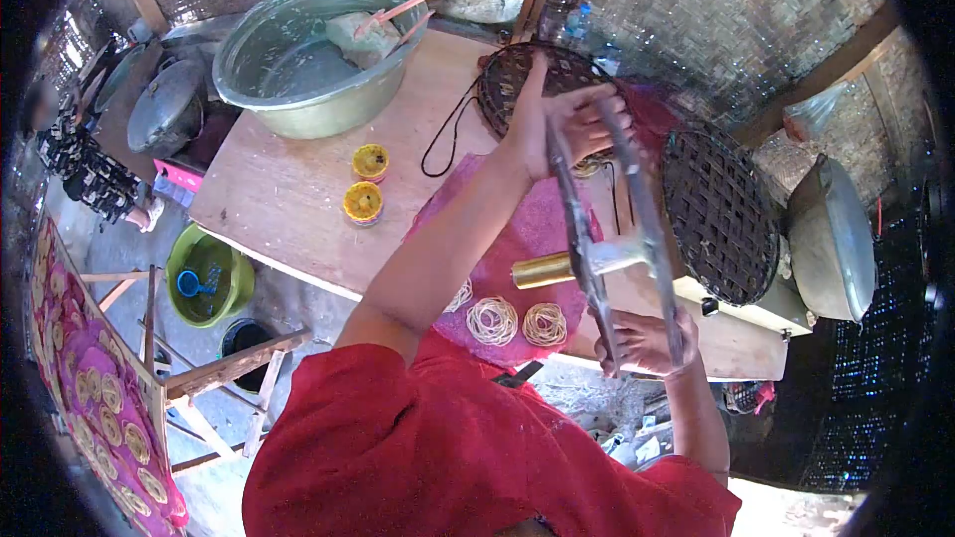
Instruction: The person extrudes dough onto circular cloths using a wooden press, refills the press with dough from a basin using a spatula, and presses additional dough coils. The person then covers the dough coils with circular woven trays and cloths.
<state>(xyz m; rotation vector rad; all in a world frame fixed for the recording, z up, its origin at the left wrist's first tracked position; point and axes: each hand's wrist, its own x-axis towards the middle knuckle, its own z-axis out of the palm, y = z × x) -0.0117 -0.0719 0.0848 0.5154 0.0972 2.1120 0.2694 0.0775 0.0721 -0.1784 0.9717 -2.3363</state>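
Note:
Two long grey bars [587,249], blurred by motion, stand roughly side by side over the table. My left hand [572,124] is at their upper ends, thumb raised and fingers bent around them. At their lower ends my right hand [647,340] holds them from below. A gold cylinder [542,270] with a whitish part lies crosswise behind the bars. Coils of pale strands [491,321] rest on a pink mesh sheet [458,229] beside my body.
A big green basin [328,124] and two yellow cups [363,202] stand on the wooden table [259,189]. Woven baskets [721,214] and a metal pot [841,239] are right. Lower left is a rack [99,388] with coils. Another person [90,164] is far left.

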